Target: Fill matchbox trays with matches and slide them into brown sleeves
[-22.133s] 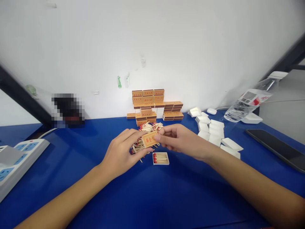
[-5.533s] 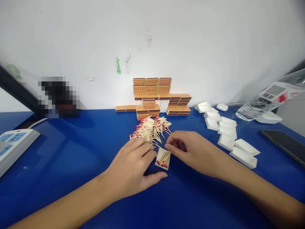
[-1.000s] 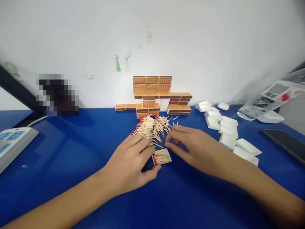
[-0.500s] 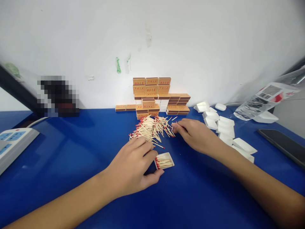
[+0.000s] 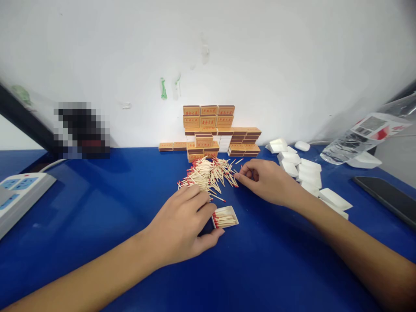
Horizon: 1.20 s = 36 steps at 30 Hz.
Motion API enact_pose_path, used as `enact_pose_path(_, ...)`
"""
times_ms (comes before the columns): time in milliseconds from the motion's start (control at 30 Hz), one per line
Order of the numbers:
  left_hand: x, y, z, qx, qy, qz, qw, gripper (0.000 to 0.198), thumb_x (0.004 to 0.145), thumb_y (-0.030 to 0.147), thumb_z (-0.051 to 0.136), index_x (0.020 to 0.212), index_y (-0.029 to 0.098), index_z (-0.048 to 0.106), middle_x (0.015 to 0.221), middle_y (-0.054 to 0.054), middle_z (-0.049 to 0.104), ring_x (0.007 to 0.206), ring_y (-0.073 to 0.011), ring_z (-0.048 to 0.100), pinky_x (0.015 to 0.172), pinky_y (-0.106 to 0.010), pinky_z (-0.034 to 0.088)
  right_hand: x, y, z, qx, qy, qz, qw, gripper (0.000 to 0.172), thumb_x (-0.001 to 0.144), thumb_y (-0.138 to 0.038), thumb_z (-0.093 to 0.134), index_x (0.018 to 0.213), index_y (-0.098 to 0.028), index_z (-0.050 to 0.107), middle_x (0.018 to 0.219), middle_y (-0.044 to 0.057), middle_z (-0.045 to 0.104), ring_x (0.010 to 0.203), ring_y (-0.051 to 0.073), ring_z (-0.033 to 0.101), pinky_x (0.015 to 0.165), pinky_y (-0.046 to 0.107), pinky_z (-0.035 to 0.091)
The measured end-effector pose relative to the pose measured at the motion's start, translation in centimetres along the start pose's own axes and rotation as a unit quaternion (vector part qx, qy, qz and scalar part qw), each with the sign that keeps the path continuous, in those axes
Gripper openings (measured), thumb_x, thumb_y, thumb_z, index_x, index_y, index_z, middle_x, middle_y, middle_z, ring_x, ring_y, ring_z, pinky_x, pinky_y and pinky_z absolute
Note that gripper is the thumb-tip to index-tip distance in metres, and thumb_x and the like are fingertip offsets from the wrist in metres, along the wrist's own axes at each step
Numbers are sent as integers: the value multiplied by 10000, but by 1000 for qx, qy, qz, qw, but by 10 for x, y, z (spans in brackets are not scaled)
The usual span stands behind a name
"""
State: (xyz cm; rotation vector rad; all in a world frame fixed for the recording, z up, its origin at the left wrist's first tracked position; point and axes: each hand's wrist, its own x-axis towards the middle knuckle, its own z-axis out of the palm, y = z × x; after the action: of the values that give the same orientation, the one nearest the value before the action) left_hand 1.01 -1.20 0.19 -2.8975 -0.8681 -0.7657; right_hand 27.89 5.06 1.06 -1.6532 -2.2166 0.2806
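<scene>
Blue table point(image 5: 253, 268), matches point(image 5: 210, 173), white wall point(image 5: 279, 65)

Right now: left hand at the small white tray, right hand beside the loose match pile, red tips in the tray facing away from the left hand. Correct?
No: the head view shows the red tips in the small white tray facing the left hand, not away. The rest stands: right hand beside the loose match pile.

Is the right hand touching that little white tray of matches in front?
Apart. The head view shows blue tabletop between the right hand and the white tray, which lies lower in the picture.
</scene>
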Motion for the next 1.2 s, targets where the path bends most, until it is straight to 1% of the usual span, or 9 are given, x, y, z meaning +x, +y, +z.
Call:
enact_pose_path(167,0,0,0,0,0,-2,1000,275,951,390,666,1050,139,718,897,-87,668,918,-270,625,827,-449,565,-1,-1,2,-6,-2,-2,1000,212,901,-373,612,802,-205,694,801,48,693,695,183,600,620,326,422)
enact_pose_path(367,1,-1,-1,-4,-3,-3,1000,266,945,381,677,1045,138,720,910,-85,671,939,-276,626,850,-457,560,0,0,2,-10,4,27,1000,293,927,-456,620,779,-212,684,766,47,697,679,191,608,593,328,404)
enact_pose_path(467,1,-2,-1,-7,-2,-4,1000,267,943,378,683,1046,135,720,906,-83,665,932,-275,625,840,-453,558,-1,-2,0,-18,-8,35,999,211,902,-382,639,794,-209,692,761,43,698,666,185,609,591,326,407)
enact_pose_path(633,1,-1,-1,-2,-7,-6,1000,269,947,379,677,1052,135,716,906,-81,661,917,-269,621,824,-444,557,-4,-4,-1,-21,-36,35,999,284,927,-432,624,744,-218,660,728,43,696,646,194,615,573,330,402)
enact_pose_path(833,1,-2,-1,0,-8,-6,1000,265,949,380,672,1062,143,714,921,-85,669,933,-271,622,843,-448,557,-5,2,-4,-27,-67,37,997,246,970,-365,563,807,-207,656,758,56,703,644,194,606,583,331,405)
enact_pose_path(900,0,-2,-1,1,-7,-7,1000,267,948,379,674,1061,141,714,924,-87,669,930,-271,620,836,-447,556,-6,1,-8,-12,-63,15,998,244,982,-369,554,834,-206,661,776,54,694,663,193,597,595,328,405)
enact_pose_path(1000,0,-2,-1,5,-1,-10,1000,281,947,384,677,1065,132,716,922,-90,667,931,-277,619,829,-450,556,-12,-13,-14,42,-61,-64,995,237,1011,-382,547,873,-213,644,819,41,671,705,182,582,632,312,416)
enact_pose_path(1100,1,-2,-1,1,-2,-11,1000,273,937,382,687,1034,130,718,897,-80,656,914,-272,614,814,-447,556,-22,-34,-15,95,-115,-151,977,225,1032,-365,562,870,-218,617,857,26,658,739,164,573,665,290,427)
enact_pose_path(1200,1,-2,-1,-2,-6,-10,1000,236,929,366,692,982,137,712,876,-69,644,894,-265,608,792,-435,549,-30,-47,-13,114,-152,-196,962,214,1040,-324,569,860,-218,615,880,18,657,751,154,571,675,280,429)
